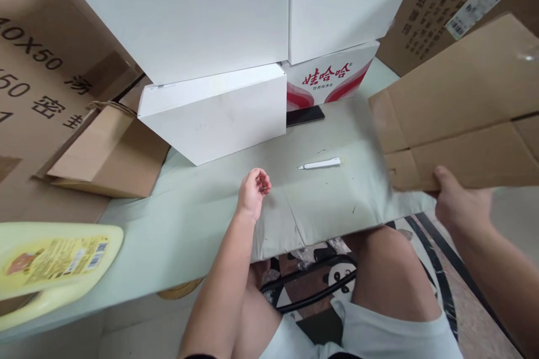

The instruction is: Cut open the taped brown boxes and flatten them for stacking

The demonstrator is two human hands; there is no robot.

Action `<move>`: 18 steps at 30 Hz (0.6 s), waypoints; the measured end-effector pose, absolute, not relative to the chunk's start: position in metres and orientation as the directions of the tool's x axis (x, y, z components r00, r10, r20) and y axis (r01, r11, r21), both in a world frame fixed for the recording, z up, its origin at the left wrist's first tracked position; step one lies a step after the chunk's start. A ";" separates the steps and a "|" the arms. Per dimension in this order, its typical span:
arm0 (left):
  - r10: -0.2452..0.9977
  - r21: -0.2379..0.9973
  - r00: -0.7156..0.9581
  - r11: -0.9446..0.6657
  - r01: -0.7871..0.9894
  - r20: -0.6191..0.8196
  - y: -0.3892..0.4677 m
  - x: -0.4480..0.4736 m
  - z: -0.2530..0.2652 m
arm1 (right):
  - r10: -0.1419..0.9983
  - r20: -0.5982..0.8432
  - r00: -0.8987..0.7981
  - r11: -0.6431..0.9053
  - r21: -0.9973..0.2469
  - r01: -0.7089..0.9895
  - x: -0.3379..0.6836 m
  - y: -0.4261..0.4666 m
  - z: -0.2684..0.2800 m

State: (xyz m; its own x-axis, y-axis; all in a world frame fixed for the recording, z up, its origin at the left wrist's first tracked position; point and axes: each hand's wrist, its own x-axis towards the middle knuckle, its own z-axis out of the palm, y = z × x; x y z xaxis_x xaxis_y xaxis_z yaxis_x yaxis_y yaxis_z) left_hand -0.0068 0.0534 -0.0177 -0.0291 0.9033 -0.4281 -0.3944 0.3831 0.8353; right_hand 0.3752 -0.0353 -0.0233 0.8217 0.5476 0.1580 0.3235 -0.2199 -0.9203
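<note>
My right hand (457,202) grips the near edge of a flattened brown cardboard box (463,106), thumb on top, holding it up at a tilt over the right end of the tabletop (177,224). My left hand (252,190) hovers empty above the middle of the pale green surface, fingers loosely curled inward and holding nothing. A white utility knife (320,164) lies flat on the tabletop between my 2 hands, a little farther from me than either, touching neither. Behind it a dark phone (305,115) rests against a red-and-white printed carton (332,81). White boxes (210,39) are stacked along the back, the lowest one tilted. A brown paper bag (109,151) lies on its side at the left, and a pale yellow plastic bottle (50,263) lies at the near left edge. My bare knees show below the tabletop.
</note>
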 end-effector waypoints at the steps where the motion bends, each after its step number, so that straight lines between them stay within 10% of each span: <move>1: 0.905 0.840 -0.021 0.386 -0.380 -0.426 0.054 -0.005 -0.017 | 0.539 0.158 0.827 -0.219 -0.922 0.319 0.386 -0.009 -0.014; 11: 0.924 0.864 0.073 0.377 -0.335 -0.375 0.057 -0.005 -0.013 | 0.849 -0.134 0.512 -0.433 -0.732 0.526 0.422 0.169 0.036; 18: 0.956 0.868 -0.012 0.261 -0.423 -0.293 0.047 -0.028 0.003 | 0.953 -0.302 0.000 -0.128 -0.407 0.904 0.279 0.124 0.027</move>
State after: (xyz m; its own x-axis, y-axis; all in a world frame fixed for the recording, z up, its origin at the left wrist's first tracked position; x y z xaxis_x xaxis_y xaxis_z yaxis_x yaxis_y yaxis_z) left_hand -0.0279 0.0470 0.0032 -0.0117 0.9559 -0.2935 -0.4231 0.2612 0.8676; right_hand 0.2793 0.1241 0.0274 -0.0005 0.9535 -0.3015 0.9042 -0.1284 -0.4074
